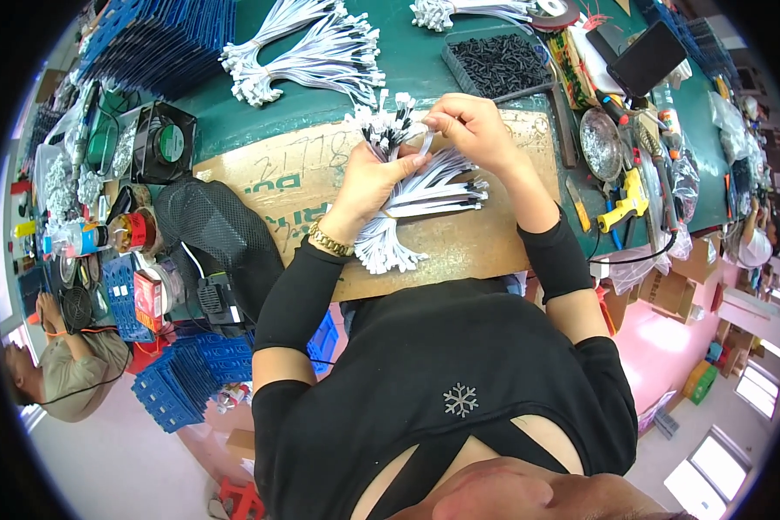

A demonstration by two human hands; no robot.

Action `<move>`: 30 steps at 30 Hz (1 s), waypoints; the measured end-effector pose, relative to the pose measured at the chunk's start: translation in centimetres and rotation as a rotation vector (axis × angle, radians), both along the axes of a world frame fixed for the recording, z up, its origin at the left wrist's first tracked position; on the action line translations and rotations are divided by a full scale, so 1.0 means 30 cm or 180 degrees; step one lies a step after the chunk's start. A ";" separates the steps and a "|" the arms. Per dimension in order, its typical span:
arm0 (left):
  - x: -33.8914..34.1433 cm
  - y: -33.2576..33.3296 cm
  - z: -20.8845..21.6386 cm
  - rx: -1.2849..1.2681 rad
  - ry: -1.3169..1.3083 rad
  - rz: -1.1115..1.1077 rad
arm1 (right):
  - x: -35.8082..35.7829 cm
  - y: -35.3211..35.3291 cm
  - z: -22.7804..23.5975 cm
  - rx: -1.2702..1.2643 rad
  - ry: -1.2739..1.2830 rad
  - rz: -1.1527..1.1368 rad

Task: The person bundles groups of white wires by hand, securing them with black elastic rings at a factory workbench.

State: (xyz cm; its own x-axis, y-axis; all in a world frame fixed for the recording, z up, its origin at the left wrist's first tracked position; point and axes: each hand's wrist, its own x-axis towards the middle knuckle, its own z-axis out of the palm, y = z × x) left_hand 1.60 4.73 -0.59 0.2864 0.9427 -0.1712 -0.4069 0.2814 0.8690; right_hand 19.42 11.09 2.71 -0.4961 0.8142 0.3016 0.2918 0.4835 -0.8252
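As the left hand clamps the wires (white, fanned out over cardboard), the right hand pinches a strand.

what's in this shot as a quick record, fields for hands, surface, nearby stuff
left hand: grips bundle of white cables
right hand: pinches a white strand near the connectors
work surface: cardboard sheet on green table
far side: more white cables, tray of small black parts
left side: black fan
right side: yellow gun-shaped tool
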 end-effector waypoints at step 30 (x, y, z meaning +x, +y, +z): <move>0.013 -0.013 0.013 0.0137 0.0123 0.0158 | 0.210 0.317 -0.053 0.0402 -0.2043 -0.0754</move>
